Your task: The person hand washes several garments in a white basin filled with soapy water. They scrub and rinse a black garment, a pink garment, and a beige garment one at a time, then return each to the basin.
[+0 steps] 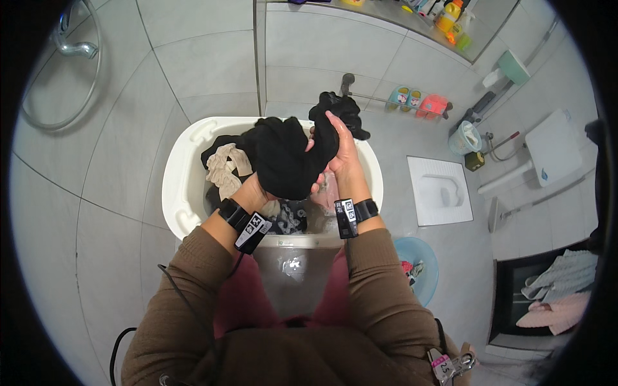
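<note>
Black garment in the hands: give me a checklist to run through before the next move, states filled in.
1. Right hand gripping the black garment: ok.
2. Left hand gripping firmly: cannot tell, the fabric hides most of it.
3. All black fabric within the outline of the white tub: not ok, some reaches past the far rim in this view.
4. Brown sleeves back from the wrists: ok.
5. Wrist devices dry: cannot tell.
6. Beige cloth in the tub: ok, at its left side.

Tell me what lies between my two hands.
A bunched black cloth lies between your left hand and right hand, above the white tub; the head view shows it.
</note>
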Available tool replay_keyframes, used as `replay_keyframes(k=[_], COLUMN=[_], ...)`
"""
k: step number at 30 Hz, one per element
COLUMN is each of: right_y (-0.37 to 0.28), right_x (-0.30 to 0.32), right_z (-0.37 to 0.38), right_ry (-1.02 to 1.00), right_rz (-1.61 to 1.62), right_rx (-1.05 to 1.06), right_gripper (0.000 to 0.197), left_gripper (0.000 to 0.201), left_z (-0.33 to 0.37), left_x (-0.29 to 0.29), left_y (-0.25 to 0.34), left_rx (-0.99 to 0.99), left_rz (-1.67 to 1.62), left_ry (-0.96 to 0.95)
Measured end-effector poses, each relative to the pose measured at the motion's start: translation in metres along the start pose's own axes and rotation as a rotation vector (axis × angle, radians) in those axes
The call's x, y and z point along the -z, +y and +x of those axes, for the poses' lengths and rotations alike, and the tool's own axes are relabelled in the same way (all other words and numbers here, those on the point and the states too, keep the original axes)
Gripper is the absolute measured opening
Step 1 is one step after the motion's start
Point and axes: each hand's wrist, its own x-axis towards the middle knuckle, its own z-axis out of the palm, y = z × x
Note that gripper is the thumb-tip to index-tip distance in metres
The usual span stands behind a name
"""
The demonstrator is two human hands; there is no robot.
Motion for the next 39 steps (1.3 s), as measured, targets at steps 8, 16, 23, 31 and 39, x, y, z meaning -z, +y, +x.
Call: replay_keyframes(k=[8,16,23,31,39], right_y=[0.028,0.064,0.093,0.072,0.006], right_x=[0.022,0.044,0.045,0.009,0.0], right_z=[-0.002,-0.021,-0.018,-0.039,-0.031], right_ry=[0.241,0.324,0.367,0.234,0.0], right_rz=[-0.718,-1.627,-1.542,-1.769,-1.846], right_rx=[0.118,0.117,0.166,-0.027,-0.178], right_gripper=[0.044,0.06,0.053,0.076,0.1], left_gripper=[0.019,0.018,0.017,0.017,0.019], left_z=[0.0,-0.015,-0.017,-0.016,-0.035], left_x=[0.047,0.058,0.054,0.063,0.029], left_y=[-0.04,-0.047,-0.04,-0.04,-0.036], left_rx=[-0.473,-0.261,-0.131,-0.084,-0.431], left_rz=[1.169,1.321,1.181,1.084,1.353], left_ry=[0.184,0.192,0.186,0.135,0.249])
